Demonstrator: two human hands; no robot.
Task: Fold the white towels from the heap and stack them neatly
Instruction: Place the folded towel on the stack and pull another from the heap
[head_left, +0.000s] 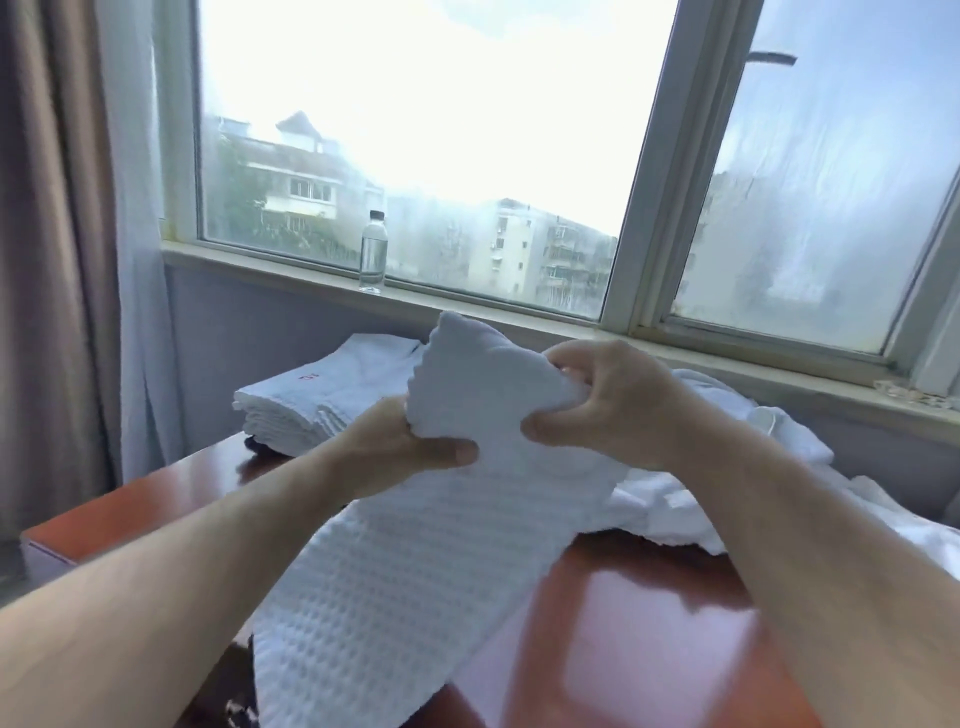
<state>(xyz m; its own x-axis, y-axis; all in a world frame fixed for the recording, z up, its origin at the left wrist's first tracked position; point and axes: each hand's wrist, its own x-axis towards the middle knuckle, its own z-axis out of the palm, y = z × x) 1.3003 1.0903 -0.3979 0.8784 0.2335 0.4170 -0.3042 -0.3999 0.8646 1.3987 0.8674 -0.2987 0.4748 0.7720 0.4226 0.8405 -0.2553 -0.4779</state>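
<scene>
Towel (405, 571) in left hand (410, 447), right hand (608, 400); stack (332, 410)'s red mark (307, 375) illegible.

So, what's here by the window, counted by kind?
Towel held by left hand and right hand: 1
Stack of folded towels: 1
Heap of loose towels: 1
Water bottle: 1
Total: 4

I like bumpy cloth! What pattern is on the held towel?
White towel: waffle grid of small squares, clearest in head view.
</scene>
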